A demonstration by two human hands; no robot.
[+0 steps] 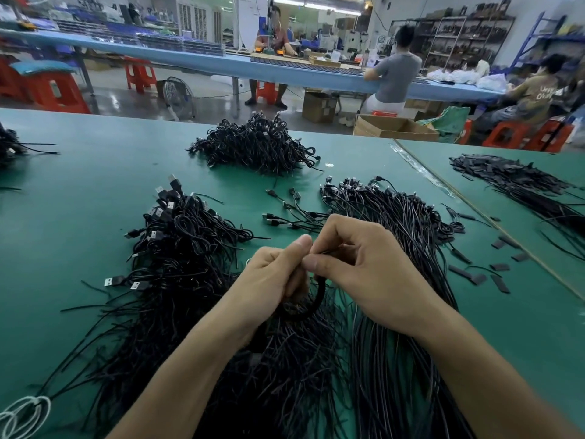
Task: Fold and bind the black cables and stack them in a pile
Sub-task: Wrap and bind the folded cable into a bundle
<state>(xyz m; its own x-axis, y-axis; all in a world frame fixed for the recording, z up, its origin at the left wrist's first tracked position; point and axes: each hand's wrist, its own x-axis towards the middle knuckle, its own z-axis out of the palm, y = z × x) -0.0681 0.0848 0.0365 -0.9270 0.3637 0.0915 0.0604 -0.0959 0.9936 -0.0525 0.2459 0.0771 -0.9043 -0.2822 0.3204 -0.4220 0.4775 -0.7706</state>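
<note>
Clearly you hold one folded black cable (320, 293) just above the near middle of the green table (79, 191). Your left hand (269, 274) grips the gathered loops so they cannot spring apart. Your right hand (364, 267) pinches their top, probably twisting on a tie, though any tie is hidden. The thin, rubbery strand curves in a tight arc below your fingers. Straight unbound cables (402, 223) fan toward the right edge, within easy reach. Bound bundles (256, 147) heap near the far edge, out of your way.
</note>
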